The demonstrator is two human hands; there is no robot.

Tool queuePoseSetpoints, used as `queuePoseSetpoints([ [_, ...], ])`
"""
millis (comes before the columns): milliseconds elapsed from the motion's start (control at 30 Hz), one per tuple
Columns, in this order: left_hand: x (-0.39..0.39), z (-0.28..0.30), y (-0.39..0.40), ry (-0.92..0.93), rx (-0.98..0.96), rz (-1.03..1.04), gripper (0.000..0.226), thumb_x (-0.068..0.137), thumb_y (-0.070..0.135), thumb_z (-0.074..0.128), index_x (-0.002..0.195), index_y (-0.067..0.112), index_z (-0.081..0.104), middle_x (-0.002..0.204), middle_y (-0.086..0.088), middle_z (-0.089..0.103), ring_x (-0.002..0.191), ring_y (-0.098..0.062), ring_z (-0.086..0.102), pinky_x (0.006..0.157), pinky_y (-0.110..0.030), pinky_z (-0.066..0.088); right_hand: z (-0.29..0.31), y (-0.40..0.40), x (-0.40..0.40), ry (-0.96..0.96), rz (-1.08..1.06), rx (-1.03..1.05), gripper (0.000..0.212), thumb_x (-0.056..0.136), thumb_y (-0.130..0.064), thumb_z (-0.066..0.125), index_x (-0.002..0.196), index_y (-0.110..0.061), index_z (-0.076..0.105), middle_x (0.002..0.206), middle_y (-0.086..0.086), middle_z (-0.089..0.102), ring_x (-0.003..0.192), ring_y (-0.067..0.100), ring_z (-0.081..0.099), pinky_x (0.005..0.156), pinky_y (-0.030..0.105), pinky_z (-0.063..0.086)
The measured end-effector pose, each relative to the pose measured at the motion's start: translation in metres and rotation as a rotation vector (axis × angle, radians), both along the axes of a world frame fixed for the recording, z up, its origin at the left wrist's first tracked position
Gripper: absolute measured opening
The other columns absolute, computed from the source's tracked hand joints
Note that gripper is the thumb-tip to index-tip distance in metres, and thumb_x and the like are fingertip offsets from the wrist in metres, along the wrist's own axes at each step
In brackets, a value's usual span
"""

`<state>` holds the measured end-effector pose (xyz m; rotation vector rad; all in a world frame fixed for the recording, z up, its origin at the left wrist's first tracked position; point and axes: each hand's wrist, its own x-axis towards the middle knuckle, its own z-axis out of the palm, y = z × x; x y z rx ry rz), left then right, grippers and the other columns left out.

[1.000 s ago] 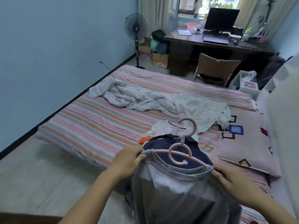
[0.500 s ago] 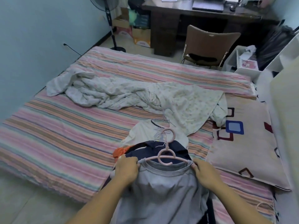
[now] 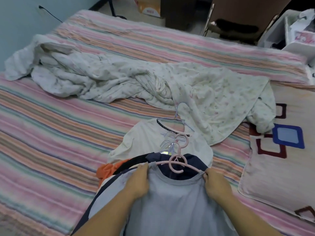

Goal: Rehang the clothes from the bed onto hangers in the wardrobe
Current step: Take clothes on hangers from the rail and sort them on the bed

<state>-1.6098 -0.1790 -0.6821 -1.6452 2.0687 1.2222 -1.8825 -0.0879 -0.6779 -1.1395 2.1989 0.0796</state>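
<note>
A grey T-shirt lies on a pink plastic hanger at the near edge of the striped bed. My left hand grips the shirt's left shoulder over the hanger's end. My right hand grips the right shoulder the same way. Under the grey shirt sits a pile: a dark navy garment, an orange garment and a white T-shirt on a thin pale-blue wire hanger. The wardrobe is out of view.
A crumpled white floral blanket stretches across the bed's middle. A pillow with square patterns lies at the right. Beyond the bed stand a brown chair, a cardboard box and a white bin.
The view has tilted down and moved closer to the bed. Both hands have lowered the grey shirt on its hanger toward the clothes pile, still gripping its shoulders.
</note>
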Motion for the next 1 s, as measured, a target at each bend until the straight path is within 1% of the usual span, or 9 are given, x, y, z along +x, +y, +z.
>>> queuePoseSetpoints([
  [33, -0.002, -0.008, -0.001, -0.016, 0.072, -0.037, 0.073, 0.091, 0.005, 0.042, 0.156, 0.021, 0.013, 0.163, -0.004, 0.011, 0.135, -0.023, 0.044, 0.099, -0.028, 0.038, -0.012, -0.005, -0.002, 0.010, 0.008, 0.025, 0.023, 0.104, -0.029, 0.036, 0.094, -0.017, 0.052, 0.097, 0.002, 0.064, 0.086, 0.023, 0.059, 0.073, 0.034, 0.048],
  [100, -0.005, -0.015, 0.002, -0.068, 0.184, -0.083, 0.085, 0.089, 0.005, 0.043, 0.158, 0.024, -0.003, 0.162, -0.004, -0.022, 0.129, -0.025, 0.051, 0.092, -0.029, 0.045, -0.029, -0.012, -0.004, 0.036, 0.017, 0.058, 0.023, 0.103, -0.032, 0.038, 0.092, -0.018, 0.053, 0.097, 0.002, 0.065, 0.085, 0.023, 0.059, 0.073, 0.034, 0.049],
  [167, -0.005, -0.017, 0.005, -0.097, 0.185, -0.097, 0.087, 0.090, 0.012, 0.048, 0.157, 0.025, -0.005, 0.160, -0.004, -0.028, 0.126, -0.025, 0.053, 0.091, -0.031, 0.047, -0.035, -0.018, -0.003, 0.064, 0.000, 0.057, 0.018, 0.101, -0.031, 0.043, 0.093, -0.017, 0.053, 0.095, 0.003, 0.065, 0.086, 0.024, 0.060, 0.071, 0.035, 0.048],
  [267, -0.001, -0.005, 0.007, -0.143, 0.135, -0.074, 0.082, 0.090, 0.014, 0.045, 0.157, 0.031, 0.002, 0.164, -0.005, -0.017, 0.134, -0.028, 0.046, 0.100, -0.038, 0.044, -0.021, -0.026, 0.007, 0.114, -0.005, 0.009, 0.012, 0.097, -0.027, 0.049, 0.096, -0.015, 0.051, 0.095, 0.003, 0.061, 0.087, 0.026, 0.060, 0.069, 0.036, 0.048],
  [333, 0.004, 0.011, 0.004, -0.145, 0.099, -0.061, 0.074, 0.089, 0.013, 0.043, 0.155, 0.033, 0.016, 0.165, -0.006, 0.004, 0.137, -0.030, 0.042, 0.104, -0.040, 0.041, -0.002, -0.031, 0.021, 0.134, 0.056, -0.054, 0.011, 0.095, -0.026, 0.051, 0.097, -0.015, 0.053, 0.098, 0.004, 0.061, 0.090, 0.028, 0.060, 0.071, 0.037, 0.049],
  [467, 0.023, 0.069, -0.005, -0.080, 0.070, -0.089, 0.057, 0.091, 0.019, 0.048, 0.146, 0.030, 0.040, 0.144, 0.002, 0.052, 0.126, -0.020, 0.052, 0.101, -0.033, 0.044, 0.059, -0.038, 0.068, -0.102, 0.259, -0.039, 0.011, 0.093, -0.029, 0.053, 0.098, -0.019, 0.055, 0.098, -0.002, 0.062, 0.093, 0.023, 0.061, 0.076, 0.036, 0.047],
  [667, 0.056, 0.208, 0.008, -0.100, -0.001, -0.204, 0.048, 0.093, 0.040, 0.054, 0.139, 0.029, 0.048, 0.138, 0.005, 0.055, 0.119, -0.019, 0.054, 0.098, -0.039, 0.046, 0.201, -0.036, 0.134, -0.197, 0.570, -0.015, 0.032, 0.099, -0.037, 0.049, 0.127, -0.022, 0.051, 0.121, 0.001, 0.061, 0.098, 0.021, 0.055, 0.077, 0.034, 0.041],
  [833, 0.107, 0.329, 0.044, -0.104, -0.165, -0.100, 0.034, 0.094, 0.040, 0.053, 0.127, 0.030, 0.053, 0.125, 0.004, 0.062, 0.108, -0.020, 0.059, 0.088, -0.038, 0.049, 0.323, -0.026, 0.193, -0.112, 0.742, -0.127, 0.029, 0.097, -0.044, 0.049, 0.117, -0.024, 0.056, 0.115, 0.002, 0.064, 0.102, 0.026, 0.060, 0.076, 0.036, 0.044],
  [1000, 0.187, 0.429, 0.106, -0.120, -0.259, 0.042, 0.055, 0.096, 0.047, 0.053, 0.145, 0.026, 0.040, 0.146, 0.000, 0.048, 0.130, -0.022, 0.049, 0.104, -0.041, 0.043, 0.439, 0.008, 0.267, 0.005, 0.989, -0.223, 0.032, 0.099, -0.044, 0.049, 0.120, -0.021, 0.056, 0.119, 0.008, 0.065, 0.108, 0.029, 0.060, 0.085, 0.039, 0.049],
])
